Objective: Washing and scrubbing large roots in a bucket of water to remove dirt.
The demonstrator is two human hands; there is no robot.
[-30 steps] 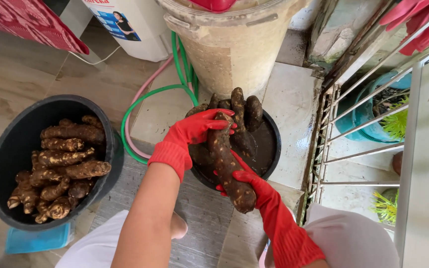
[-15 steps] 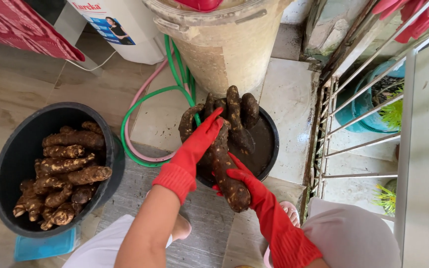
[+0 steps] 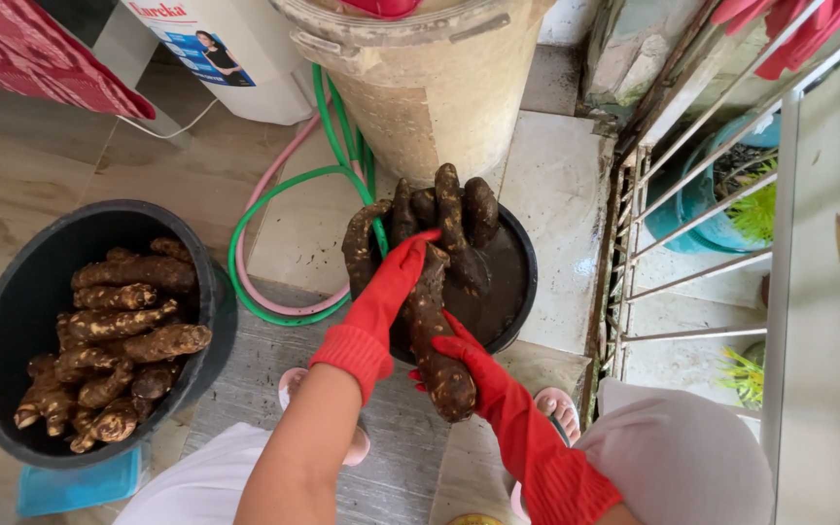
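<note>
Both gloved hands, left (image 3: 391, 292) and right (image 3: 464, 355), are clamped on a wet, muddy root (image 3: 437, 340) held over the basin (image 3: 522, 292) of brown water, so it may well slip and splash.

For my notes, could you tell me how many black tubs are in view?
2: the left black tub holds a pile of roots; the black basin by the gloved hands holds muddy water and roots.
</note>
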